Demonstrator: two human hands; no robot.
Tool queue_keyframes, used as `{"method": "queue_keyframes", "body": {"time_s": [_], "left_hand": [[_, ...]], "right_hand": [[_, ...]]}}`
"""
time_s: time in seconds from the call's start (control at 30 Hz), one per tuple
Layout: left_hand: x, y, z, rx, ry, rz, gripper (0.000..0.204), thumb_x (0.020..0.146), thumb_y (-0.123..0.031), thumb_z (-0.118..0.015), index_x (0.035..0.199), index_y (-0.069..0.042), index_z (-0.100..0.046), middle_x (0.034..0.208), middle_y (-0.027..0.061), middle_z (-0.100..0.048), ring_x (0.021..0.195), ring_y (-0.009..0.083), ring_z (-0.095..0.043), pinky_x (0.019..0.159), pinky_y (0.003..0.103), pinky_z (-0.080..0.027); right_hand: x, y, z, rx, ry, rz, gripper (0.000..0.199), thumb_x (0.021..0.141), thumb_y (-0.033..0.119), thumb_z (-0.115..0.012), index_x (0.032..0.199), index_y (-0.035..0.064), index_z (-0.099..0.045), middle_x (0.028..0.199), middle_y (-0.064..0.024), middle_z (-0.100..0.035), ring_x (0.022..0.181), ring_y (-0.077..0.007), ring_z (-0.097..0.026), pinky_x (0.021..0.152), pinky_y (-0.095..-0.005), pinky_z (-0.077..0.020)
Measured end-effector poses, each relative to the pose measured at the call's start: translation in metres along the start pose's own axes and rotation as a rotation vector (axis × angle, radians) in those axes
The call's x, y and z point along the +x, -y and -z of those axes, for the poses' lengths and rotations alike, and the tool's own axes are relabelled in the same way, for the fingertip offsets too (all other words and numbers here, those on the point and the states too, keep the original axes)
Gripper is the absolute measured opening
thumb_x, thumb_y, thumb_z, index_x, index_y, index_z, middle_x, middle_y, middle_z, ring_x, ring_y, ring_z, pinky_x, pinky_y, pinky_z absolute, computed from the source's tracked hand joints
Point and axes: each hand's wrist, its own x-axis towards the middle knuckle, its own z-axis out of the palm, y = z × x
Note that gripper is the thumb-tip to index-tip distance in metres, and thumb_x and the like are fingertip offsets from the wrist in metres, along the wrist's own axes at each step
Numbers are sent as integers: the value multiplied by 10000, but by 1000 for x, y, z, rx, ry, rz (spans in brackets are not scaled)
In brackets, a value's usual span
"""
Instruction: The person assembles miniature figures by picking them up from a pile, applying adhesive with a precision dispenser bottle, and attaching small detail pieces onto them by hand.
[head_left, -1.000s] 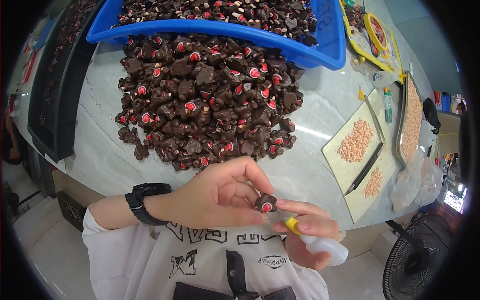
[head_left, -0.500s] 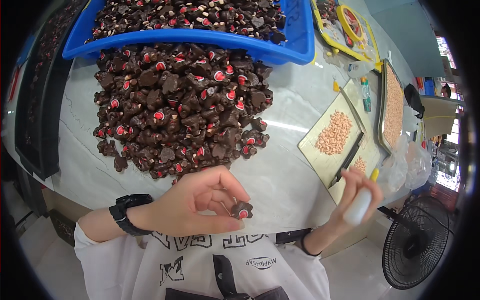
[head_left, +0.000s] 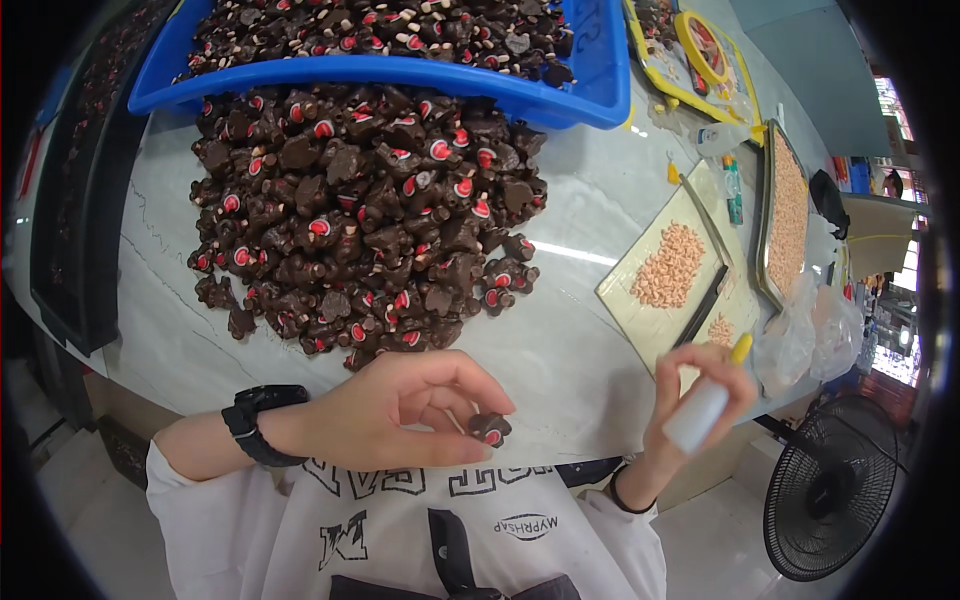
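Between the thumb and fingers of my left hand is a small dark brown plastic figurine with a red-and-white spot on it. It is held above the table's near edge. My right hand is closed round a small white squeeze bottle with a yellow tip, which points up and to the right. The bottle is apart from the figurine. Just beyond my left hand lies a large heap of similar dark brown figurines. A board with small pinkish pieces lies beyond my right hand.
A blue bin full of dark pieces stands behind the heap. To the left is a long black tray. At the right are tweezers, a tray of pinkish pieces, a clear plastic bag and a black fan.
My right hand and the white bottle have shifted slightly left, nearer to the figurine. My left hand has moved a little to the right and still holds the figurine.
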Motion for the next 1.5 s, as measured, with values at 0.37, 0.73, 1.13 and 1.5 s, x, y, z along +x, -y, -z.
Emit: {"method": "queue_keyframes", "body": {"time_s": [0.37, 0.73, 1.13, 1.5], "left_hand": [[-2, 3, 2, -91, 57, -26, 319, 801, 47, -575, 1114, 54, -516, 1076, 95, -512, 925, 127, -555, 795, 238, -481], [-2, 7, -5, 105, 103, 106, 344, 772, 66, -602, 1102, 34, -508, 1051, 109, -529, 940, 155, -566, 797, 237, -497], [3, 6, -3, 161, 37, -80, 310, 762, 42, -630, 1038, -6, -499, 993, 67, -560, 903, 120, -585, 764, 247, -508], [2, 8, -3, 201, 1, -88, 327, 759, 17, -645, 1053, -32, -510, 975, 44, -568, 880, 90, -576, 722, 224, -492]], "right_hand": [[-7, 56, -29, 645, 503, -38, 520, 635, -71, -702, 913, 169, -333, 659, -49, -606, 624, -168, -439, 563, -263, -369], [3, 49, -14, 279, 663, 112, 476, 603, 80, -777, 889, 135, -401, 692, -62, -598, 633, -205, -476, 607, -327, -373], [-51, -65, 77, -485, -177, -366, 321, 748, 28, -659, 979, 31, -436, 852, -75, -552, 779, -164, -526, 738, -272, -422], [-51, -62, 67, -418, -209, -404, 249, 777, 50, -637, 944, 40, -452, 808, -38, -518, 736, -108, -495, 687, -227, -403]]}}
